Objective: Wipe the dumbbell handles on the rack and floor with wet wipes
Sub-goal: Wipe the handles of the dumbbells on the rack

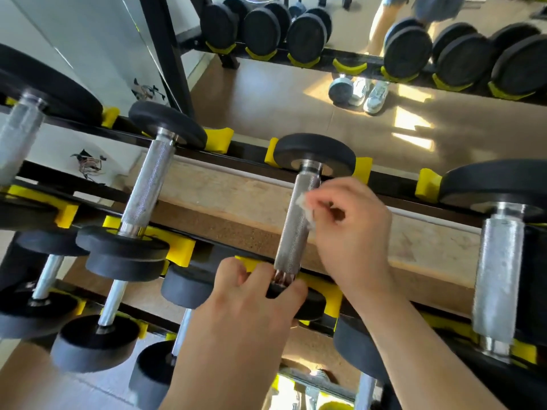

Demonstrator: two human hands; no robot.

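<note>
A black dumbbell with a knurled steel handle [297, 226] lies across the top tier of the rack [242, 161], in yellow cradles. My right hand [349, 229] pinches a small white wet wipe [306, 207] against the right side of that handle, near its far end. My left hand [251, 294] grips the dumbbell's near black head [310, 303], fingers curled over its top by the handle's near end. More dumbbells rest to the left [148, 184] and right [497, 267] on the same tier.
Lower tiers hold several smaller dumbbells [97, 335]. A mirror behind the rack reflects another row of dumbbells [305, 37], a person's legs and white shoes [374, 96]. Brown floor shows between the rails.
</note>
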